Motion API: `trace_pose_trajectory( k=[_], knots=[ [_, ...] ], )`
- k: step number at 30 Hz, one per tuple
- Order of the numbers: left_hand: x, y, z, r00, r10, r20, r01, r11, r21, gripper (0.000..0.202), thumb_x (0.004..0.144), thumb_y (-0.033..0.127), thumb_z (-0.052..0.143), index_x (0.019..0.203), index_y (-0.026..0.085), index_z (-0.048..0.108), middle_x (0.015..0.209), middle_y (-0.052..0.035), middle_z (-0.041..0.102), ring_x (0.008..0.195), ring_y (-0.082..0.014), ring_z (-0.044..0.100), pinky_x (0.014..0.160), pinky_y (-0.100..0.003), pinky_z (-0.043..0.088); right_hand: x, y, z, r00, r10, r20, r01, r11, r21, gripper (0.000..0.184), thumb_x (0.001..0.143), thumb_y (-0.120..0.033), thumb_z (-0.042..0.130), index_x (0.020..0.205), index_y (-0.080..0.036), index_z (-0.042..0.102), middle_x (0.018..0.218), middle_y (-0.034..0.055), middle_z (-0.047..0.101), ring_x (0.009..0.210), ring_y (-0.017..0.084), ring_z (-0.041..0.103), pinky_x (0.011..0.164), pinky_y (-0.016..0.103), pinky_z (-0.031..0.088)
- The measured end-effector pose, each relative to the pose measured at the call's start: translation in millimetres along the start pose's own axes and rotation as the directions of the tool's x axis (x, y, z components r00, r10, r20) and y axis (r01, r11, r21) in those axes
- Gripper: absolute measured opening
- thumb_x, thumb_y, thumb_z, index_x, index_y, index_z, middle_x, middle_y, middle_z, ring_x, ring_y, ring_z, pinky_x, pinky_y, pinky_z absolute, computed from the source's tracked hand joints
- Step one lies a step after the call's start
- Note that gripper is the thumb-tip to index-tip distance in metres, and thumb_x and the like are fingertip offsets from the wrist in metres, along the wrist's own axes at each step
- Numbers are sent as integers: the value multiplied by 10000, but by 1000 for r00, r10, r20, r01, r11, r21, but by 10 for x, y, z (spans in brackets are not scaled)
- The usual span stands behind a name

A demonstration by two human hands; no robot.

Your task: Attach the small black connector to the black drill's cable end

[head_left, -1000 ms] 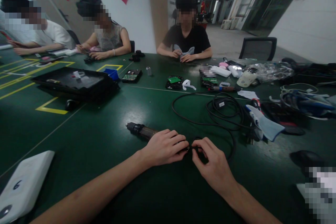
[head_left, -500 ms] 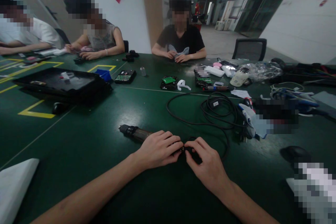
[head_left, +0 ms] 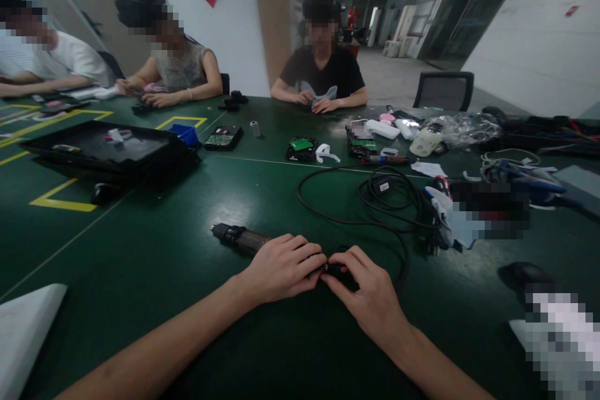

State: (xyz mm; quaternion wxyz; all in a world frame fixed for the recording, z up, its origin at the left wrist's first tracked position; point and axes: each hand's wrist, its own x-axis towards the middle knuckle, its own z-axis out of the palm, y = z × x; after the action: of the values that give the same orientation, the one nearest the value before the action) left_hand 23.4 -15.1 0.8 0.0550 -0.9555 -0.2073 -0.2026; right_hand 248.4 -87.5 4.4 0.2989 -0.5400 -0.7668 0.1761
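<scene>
Black power screwdriver point(head_left: 240, 238) lies on green table point(head_left: 140, 262), tip pointing left and slightly toward far side, long axis slanting back rightward under left hand point(head_left: 285, 269). That hand curled shut over rear half, gripping it. Right hand point(head_left: 370, 287) just beside tail end, thumb and fingers pinched on dark plug point(head_left: 334, 269); cannot tell whether plug touches screwdriver.

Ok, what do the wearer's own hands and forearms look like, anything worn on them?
The left hand and right hand are bare: no gloves, rings, watch or bracelet show. No sleeve shows on the left forearm or right forearm.
</scene>
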Motion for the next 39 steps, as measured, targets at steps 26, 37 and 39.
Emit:
trace_pose_trajectory(
  k=[26, 37, 39],
  knots=[
    [6, 21, 8, 999, -16, 32, 16, 1000, 4, 261, 989, 339, 560, 1216, 221, 607, 1189, -27, 688, 959, -200, 637, 750, -345, 456, -13, -7, 40, 1000, 15, 5, -14, 997, -76, 88, 1041, -312, 570, 1076, -281, 645, 1030, 9, 646, 905, 181, 667, 754, 315, 534],
    [25, 22, -15, 995, -43, 89, 46, 999, -27, 294, 1002, 351, 521, 1247, 205, 590, 1196, -46, 691, 992, -203, 639, 782, -335, 457, -1, 9, 39, 1000, -17, -6, 17, 998, -62, 171, 968, -258, 662, 1134, -281, 628, 1043, 11, 640, 939, 190, 671, 785, 315, 534],
    [32, 26, -31, 994, -50, 101, 54, 998, -39, 323, 997, 352, 521, 1281, 209, 577, 1200, -48, 689, 1003, -206, 639, 789, -340, 461, 1, 11, 37, 1000, -21, -1, 21, 998, -65, 167, 968, -241, 656, 1128, -283, 634, 1040, 13, 637, 931, 189, 669, 775, 311, 534]
  ],
)
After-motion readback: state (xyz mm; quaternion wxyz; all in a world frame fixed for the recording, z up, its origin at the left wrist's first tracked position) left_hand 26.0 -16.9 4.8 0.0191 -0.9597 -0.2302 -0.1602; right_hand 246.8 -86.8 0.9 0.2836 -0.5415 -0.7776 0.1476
